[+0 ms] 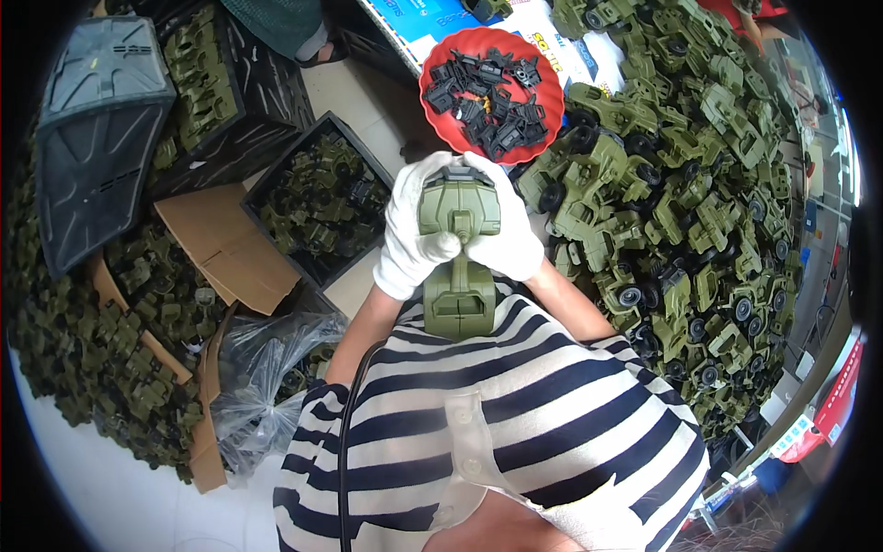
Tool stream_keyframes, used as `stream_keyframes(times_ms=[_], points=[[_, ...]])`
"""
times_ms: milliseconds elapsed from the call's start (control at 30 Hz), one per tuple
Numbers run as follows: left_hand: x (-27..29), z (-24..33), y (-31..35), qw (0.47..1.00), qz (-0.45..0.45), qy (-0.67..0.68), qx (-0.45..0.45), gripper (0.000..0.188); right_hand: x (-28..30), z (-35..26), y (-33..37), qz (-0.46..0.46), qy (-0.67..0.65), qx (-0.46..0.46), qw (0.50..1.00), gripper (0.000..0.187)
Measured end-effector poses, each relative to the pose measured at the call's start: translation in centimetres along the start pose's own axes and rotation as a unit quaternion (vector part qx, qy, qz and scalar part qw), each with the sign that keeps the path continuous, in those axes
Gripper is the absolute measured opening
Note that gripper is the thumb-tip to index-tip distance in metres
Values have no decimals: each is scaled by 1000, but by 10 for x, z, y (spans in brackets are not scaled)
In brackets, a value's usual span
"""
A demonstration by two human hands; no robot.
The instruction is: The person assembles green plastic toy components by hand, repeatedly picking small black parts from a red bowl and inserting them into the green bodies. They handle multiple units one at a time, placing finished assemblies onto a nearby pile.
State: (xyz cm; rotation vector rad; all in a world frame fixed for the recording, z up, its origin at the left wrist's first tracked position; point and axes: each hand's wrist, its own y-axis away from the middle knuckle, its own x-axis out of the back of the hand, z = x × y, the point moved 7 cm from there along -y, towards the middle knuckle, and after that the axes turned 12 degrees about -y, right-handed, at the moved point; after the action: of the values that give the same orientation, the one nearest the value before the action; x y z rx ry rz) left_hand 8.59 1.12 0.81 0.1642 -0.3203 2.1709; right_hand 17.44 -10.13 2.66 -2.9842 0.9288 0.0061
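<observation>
Both hands wear white gloves and grip an olive-green plastic toy vehicle (460,198) in front of my chest. My left hand (409,225) is wrapped round its left side, my right hand (510,221) round its right side. The thumbs press on the near part of the body, almost meeting in the middle. A dark piece shows at the vehicle's far end, between the fingertips. Its near end reaches back to my striped shirt. Just beyond the hands stands a red scalloped bowl (551,87) holding several small black plastic parts (478,101).
A big heap of green toy vehicles (681,230) with black wheels rises at the right. To the left are a dark crate (361,149) of green parts, a cardboard flap (225,244), a clear plastic bag (267,386) and grey crates (110,129). Another person's foot (317,46) shows at the top.
</observation>
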Motion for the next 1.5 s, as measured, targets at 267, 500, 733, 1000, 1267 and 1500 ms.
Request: stream_keyframes(times_ms=[267, 500, 733, 1000, 1267, 1500], points=[[18, -5, 15, 995, 83, -47, 38, 39, -19, 13, -4, 38, 0, 80, 996, 41], [93, -96, 24, 955, 176, -163, 174, 31, 12, 53, -44, 40, 203, -74, 976, 56], [168, -230, 52, 835, 189, -479, 196, 66, 114, 39, -79, 97, 387, -92, 912, 46], [65, -193, -25, 939, 95, -187, 273, 47, 183, 73, -218, 262, 404, -26, 876, 86], [5, -138, -71, 961, 67, -64, 261, 42, 176, 82, -285, 213, 398, -153, 879, 89], [4, -82, -128, 949, 108, 216, 203, 77, 152, 36, -219, 135, 1, -193, 972, 40]])
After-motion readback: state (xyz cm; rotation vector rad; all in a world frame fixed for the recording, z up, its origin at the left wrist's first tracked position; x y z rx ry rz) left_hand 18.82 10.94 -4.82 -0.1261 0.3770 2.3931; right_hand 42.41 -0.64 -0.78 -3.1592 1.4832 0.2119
